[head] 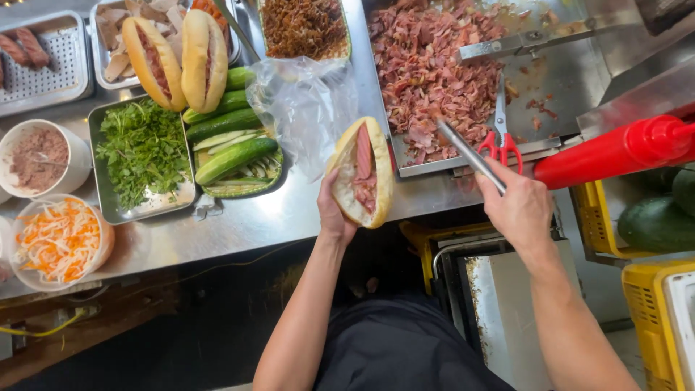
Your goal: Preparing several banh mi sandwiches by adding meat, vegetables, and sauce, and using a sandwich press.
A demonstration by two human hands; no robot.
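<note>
From the head view, the left hand [334, 210] cups a split golden bread roll with meat slices [362, 174] just left of the steel tray of chopped pink meat [434, 72]. The right hand [517, 210] grips metal tongs [467, 153] reaching into that tray; best kept low and pinched firmly.

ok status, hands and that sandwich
Left hand holds the split roll, meat slices inside. Right hand grips metal tongs, tips in the chopped meat tray. Red-handled scissors beside the tongs.
</note>
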